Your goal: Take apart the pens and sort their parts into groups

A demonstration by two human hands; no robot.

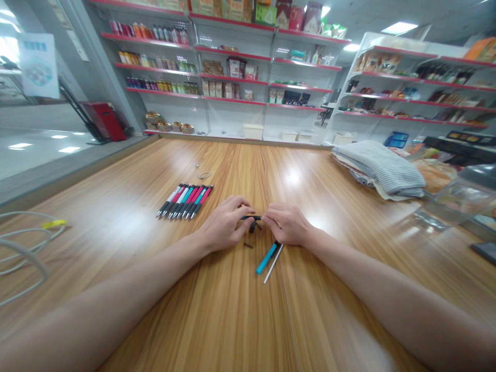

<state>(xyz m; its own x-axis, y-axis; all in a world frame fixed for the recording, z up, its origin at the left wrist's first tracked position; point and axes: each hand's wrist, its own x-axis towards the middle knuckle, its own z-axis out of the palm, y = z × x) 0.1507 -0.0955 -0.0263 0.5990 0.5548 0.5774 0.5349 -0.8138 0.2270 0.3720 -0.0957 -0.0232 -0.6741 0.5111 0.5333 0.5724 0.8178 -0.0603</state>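
The left hand (225, 226) and right hand (287, 223) each pinch one end of a black pen part (248, 217). It lies sideways between them, just above the surface (232, 320). A blue tube (266, 258) lies nearest the right hand.

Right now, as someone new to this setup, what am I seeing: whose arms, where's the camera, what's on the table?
No machine: these are a person's bare arms, filmed by one head-worn camera looking down. The left hand and right hand pinch a small black part between them. On the table lie a row of pens, a teal barrel and white refill near the right hand, folded cloths at right, a cable at left. Behind stand shelves.
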